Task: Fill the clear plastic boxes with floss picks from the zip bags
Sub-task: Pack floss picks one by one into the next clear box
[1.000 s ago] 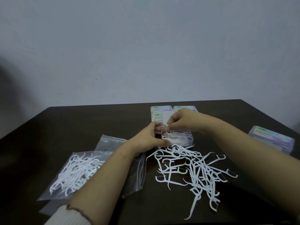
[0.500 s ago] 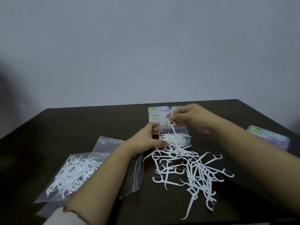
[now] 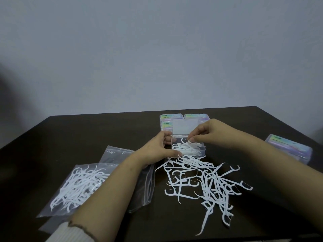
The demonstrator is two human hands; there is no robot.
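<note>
White thin plastic floss picks [image 3: 186, 147] half-fill the small see-through plastic box [image 3: 201, 151]; left hand [image 3: 157, 149] holds the box, right hand [image 3: 208, 131] pinches one pick.

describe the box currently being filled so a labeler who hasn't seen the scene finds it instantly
On the dark table, go to the centre, just beyond the loose pile of floss picks. The open clear box sits between both hands. Unlike the closed boxes with pastel labels behind it, its lid stands up and picks lie inside.
</note>
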